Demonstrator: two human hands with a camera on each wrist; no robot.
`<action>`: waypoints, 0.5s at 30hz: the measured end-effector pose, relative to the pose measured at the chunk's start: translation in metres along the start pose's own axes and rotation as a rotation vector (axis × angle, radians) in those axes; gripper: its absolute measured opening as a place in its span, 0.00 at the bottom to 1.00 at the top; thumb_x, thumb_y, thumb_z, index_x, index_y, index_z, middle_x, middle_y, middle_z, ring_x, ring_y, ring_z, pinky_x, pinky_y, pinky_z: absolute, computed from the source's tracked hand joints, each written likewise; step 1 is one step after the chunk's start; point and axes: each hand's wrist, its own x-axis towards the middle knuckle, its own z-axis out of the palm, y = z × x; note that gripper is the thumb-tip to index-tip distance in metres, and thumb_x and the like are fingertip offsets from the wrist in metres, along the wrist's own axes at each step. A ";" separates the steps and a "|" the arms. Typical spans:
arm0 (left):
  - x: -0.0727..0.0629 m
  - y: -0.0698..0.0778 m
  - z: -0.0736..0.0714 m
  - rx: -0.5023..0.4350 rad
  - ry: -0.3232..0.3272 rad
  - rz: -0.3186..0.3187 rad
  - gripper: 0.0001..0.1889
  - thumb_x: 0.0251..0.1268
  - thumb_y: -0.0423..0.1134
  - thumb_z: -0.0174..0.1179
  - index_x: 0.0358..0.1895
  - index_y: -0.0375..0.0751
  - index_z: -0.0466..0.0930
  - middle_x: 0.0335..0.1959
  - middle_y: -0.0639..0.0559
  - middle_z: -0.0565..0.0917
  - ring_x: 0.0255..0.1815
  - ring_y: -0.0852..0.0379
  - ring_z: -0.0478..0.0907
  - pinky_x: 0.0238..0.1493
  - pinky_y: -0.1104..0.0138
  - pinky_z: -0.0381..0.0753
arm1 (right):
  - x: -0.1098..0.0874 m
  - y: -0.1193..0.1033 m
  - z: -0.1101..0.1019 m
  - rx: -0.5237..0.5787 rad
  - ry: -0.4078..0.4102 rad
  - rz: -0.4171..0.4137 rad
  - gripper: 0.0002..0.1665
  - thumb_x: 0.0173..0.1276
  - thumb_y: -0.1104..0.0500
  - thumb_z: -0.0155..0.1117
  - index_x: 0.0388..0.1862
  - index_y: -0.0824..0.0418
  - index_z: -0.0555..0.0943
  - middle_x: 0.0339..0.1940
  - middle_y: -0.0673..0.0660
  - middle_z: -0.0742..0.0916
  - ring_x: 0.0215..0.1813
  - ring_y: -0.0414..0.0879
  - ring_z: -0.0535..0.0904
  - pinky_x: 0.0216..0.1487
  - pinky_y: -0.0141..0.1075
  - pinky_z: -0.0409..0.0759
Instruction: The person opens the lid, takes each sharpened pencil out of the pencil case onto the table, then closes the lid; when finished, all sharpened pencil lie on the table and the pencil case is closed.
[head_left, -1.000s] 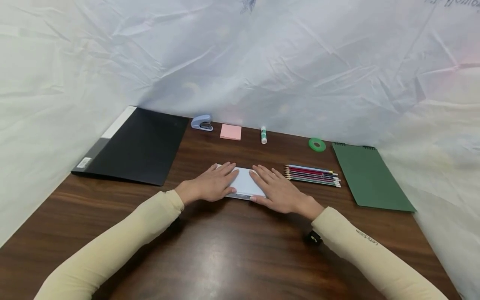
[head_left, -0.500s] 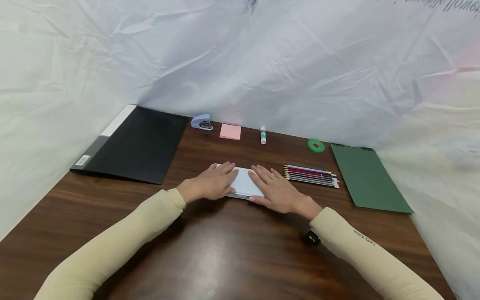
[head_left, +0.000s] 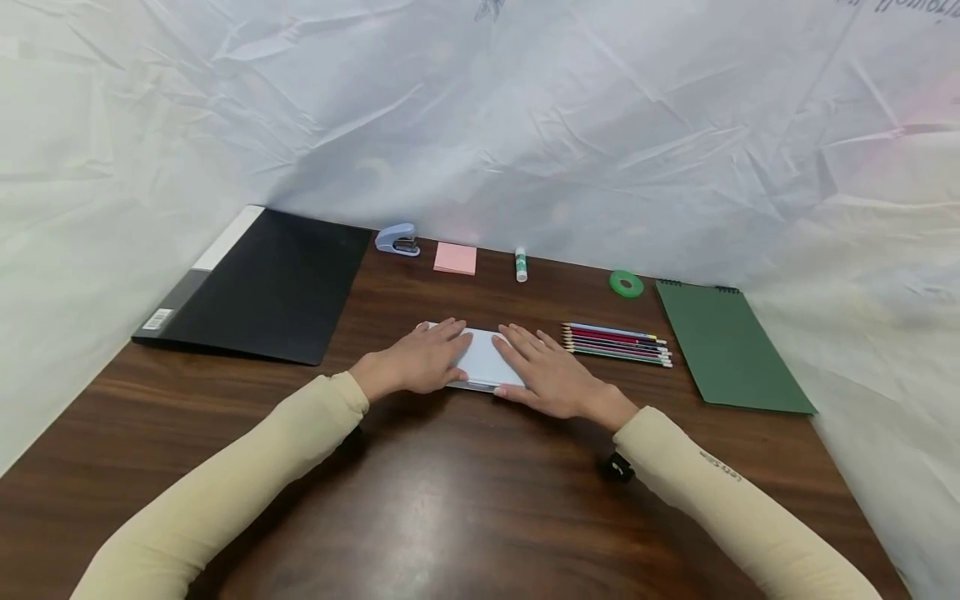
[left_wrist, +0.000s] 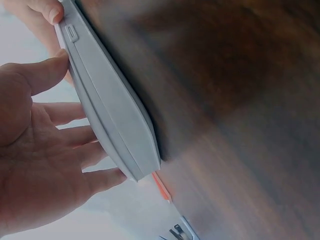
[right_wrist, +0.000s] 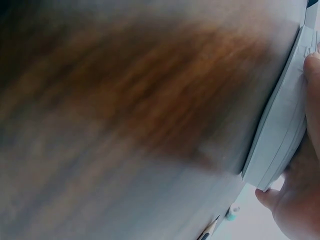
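A flat, pale grey case (head_left: pixel 482 358) with a lighter top lies at the middle of the table. Its front side and small latch (left_wrist: pixel 71 33) show in the left wrist view, with a thin seam running along that side. My left hand (head_left: pixel 426 360) rests on the left part of the lid, fingers straight and a little spread, thumb at the front edge. On the right part, my right hand (head_left: pixel 549 372) lies the same way, its thumb also at the front edge. Both hands cover the case's ends in the head view.
Several pencils (head_left: pixel 615 345) lie right of the case, then a green spiral notebook (head_left: pixel 731 346). A black folder (head_left: pixel 262 287) lies at left. Along the back are a stapler (head_left: pixel 397 240), pink sticky notes (head_left: pixel 455 258), a glue stick (head_left: pixel 521 265) and green tape (head_left: pixel 626 284).
The head view has shifted slightly. Both hands stay pressed on the case, which keeps its place on the table.
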 end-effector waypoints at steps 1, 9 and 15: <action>0.000 0.000 0.000 -0.002 -0.002 -0.002 0.35 0.76 0.51 0.53 0.76 0.35 0.58 0.80 0.37 0.55 0.82 0.41 0.49 0.77 0.42 0.51 | 0.000 0.000 0.000 0.001 0.002 -0.003 0.47 0.76 0.32 0.44 0.83 0.55 0.46 0.84 0.59 0.54 0.84 0.53 0.46 0.79 0.56 0.50; -0.001 -0.001 -0.002 0.006 0.002 -0.006 0.34 0.76 0.50 0.53 0.76 0.34 0.58 0.80 0.36 0.55 0.82 0.41 0.50 0.76 0.42 0.52 | 0.004 0.001 0.002 0.004 -0.004 -0.003 0.48 0.76 0.30 0.40 0.83 0.54 0.44 0.84 0.59 0.53 0.84 0.53 0.45 0.79 0.55 0.49; 0.000 0.000 -0.001 -0.014 0.006 -0.006 0.34 0.76 0.50 0.54 0.76 0.34 0.58 0.80 0.36 0.55 0.82 0.41 0.50 0.77 0.43 0.52 | 0.002 0.001 0.002 0.008 0.009 -0.005 0.48 0.76 0.31 0.43 0.83 0.55 0.46 0.84 0.60 0.54 0.84 0.54 0.46 0.79 0.57 0.50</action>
